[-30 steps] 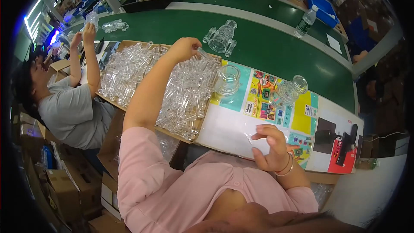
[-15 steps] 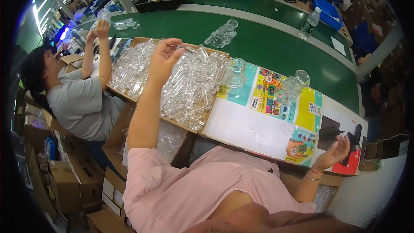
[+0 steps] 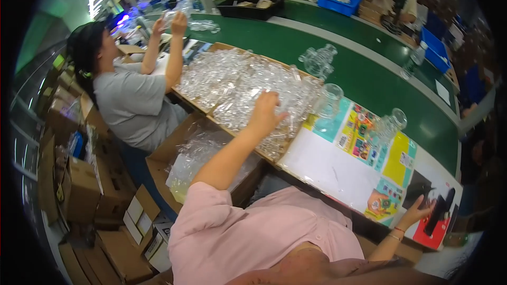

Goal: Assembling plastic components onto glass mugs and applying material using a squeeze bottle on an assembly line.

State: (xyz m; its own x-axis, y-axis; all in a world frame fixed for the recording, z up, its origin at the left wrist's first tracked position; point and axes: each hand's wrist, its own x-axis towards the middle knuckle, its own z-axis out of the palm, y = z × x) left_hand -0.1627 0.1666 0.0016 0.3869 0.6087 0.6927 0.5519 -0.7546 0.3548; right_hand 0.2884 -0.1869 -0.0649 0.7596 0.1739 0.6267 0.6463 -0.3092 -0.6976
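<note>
My left hand is over a shallow cardboard tray heaped with small clear tube-like pieces. Its thumb stands apart from the fingers, and I see nothing held between them. At the right end of the board, my right hand has its fingers spread beside a black upright device on a red and white patch. Two clear jointed glass-like vessels stand on the printed board: one vessel by the tray's edge, another vessel farther right. A third clear vessel is on the green belt.
A green conveyor belt runs beyond the board. Across it are a black tray, blue bins and a plastic bottle. A co-worker at left lifts clear pieces. Cardboard boxes stack at lower left.
The view has swung, shifting the scene. My left hand has come down from above the tray's far side toward the pile. My right hand's fingers have spread beside the black device.
</note>
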